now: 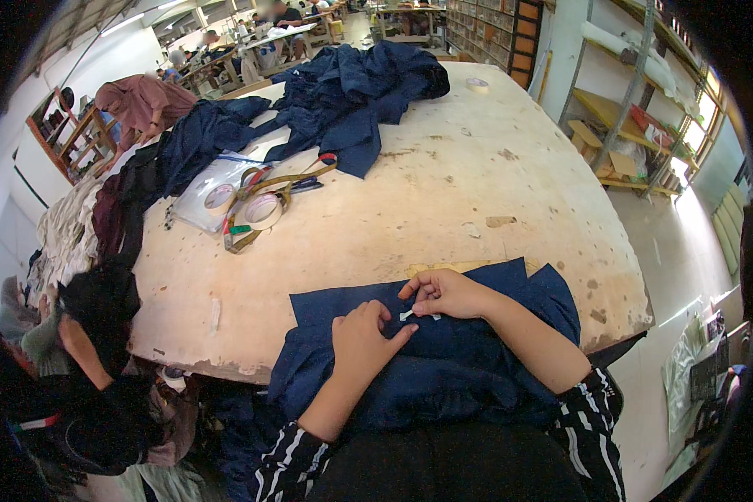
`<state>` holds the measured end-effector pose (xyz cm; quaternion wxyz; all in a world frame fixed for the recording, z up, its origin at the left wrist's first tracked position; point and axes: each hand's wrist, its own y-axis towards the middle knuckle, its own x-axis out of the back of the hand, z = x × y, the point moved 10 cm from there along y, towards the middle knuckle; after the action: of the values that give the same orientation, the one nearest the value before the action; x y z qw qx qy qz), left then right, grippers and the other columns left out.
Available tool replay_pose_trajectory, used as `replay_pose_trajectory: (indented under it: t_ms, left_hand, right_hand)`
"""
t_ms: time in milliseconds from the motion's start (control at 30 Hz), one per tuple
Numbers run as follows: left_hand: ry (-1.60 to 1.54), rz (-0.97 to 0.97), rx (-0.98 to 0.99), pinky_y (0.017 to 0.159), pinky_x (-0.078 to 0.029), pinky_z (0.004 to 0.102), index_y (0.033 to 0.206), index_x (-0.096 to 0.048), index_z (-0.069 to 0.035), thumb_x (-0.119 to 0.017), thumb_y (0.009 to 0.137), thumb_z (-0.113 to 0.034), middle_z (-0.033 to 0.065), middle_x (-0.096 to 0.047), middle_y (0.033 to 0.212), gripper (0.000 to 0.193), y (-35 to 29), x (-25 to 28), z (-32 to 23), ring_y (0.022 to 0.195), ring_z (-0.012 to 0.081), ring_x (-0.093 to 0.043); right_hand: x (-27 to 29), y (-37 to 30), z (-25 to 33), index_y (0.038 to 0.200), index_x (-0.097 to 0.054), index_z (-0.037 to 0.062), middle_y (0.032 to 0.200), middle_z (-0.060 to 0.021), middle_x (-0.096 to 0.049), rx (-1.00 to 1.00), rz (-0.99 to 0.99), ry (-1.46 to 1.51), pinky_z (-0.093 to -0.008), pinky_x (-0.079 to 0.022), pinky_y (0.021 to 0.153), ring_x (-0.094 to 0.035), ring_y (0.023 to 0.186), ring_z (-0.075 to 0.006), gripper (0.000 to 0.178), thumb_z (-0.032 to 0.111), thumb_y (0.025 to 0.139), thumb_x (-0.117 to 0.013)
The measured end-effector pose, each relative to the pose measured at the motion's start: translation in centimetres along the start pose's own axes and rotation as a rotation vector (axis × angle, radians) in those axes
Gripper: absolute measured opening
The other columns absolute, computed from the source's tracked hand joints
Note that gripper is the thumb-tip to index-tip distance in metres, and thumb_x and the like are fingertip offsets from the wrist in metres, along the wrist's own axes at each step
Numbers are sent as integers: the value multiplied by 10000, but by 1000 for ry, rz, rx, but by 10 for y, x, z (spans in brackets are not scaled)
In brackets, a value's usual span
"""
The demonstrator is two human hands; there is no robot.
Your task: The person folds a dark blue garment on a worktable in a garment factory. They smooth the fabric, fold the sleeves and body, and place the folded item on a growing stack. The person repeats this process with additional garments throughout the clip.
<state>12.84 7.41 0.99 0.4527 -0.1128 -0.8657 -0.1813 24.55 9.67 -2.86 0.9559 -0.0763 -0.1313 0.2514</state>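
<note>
Dark navy fabric (393, 376) lies in front of me at the near edge of the table, its lower part hanging toward my lap. My right hand (450, 294) is closed in a pinch on a small white strip (407, 315) just above the cloth; whether it is tape or a label is too small to tell. My left hand (361, 336) rests on the fabric just left of the strip. Its fingers are bent and the thumb stands apart, with nothing visible in its grip.
A heap of navy garments (351, 88) covers the table's far side. Masking tape rolls (263, 211), a yellow tape measure (247, 186) and a clear plastic bag (197, 205) lie mid-left. Another person (142, 109) leans over piled cloth at far left; a second sits near left. Metal shelves (619, 117) stand right.
</note>
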Motion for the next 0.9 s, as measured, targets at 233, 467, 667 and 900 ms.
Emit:
replay_pose_trajectory:
  t_ms: [233, 467, 667, 900]
  left_hand:
    - [-38, -20, -22, 662, -319, 360, 731, -555, -106, -699, 712, -351, 15, -544, 657, 285, 1, -3, -7, 642, 191, -550]
    - [-107, 42, 17, 692, -306, 354, 732, -583, -110, -683, 706, -260, 9, -580, 678, 183, 1, -15, 0, 641, 174, -551]
    - [-126, 70, 32, 721, -319, 346, 756, -583, -127, -705, 693, -237, -9, -581, 669, 176, 1, -17, -2, 636, 165, -558]
    - [-139, 68, 36, 723, -306, 346, 754, -578, -124, -706, 686, -223, -9, -572, 656, 176, 1, -18, -2, 631, 161, -550]
  right_hand:
    - [6, 4, -12, 1108, -546, -1, 788, -54, -635, -5, -84, 208, -224, -449, 602, -572, 684, -97, 339, 29, 789, -656]
    - [1, 4, -8, 1107, -535, -9, 760, -54, -625, 31, -90, 292, -223, -426, 541, -543, 608, -92, 337, 21, 791, -651]
    - [3, 3, -8, 1120, -517, -5, 734, -45, -611, 64, -133, 305, -221, -417, 530, -529, 584, -91, 353, 12, 791, -645]
    - [2, 1, -6, 1133, -512, 1, 737, -40, -609, 46, -129, 311, -225, -419, 540, -529, 597, -91, 370, 13, 789, -647]
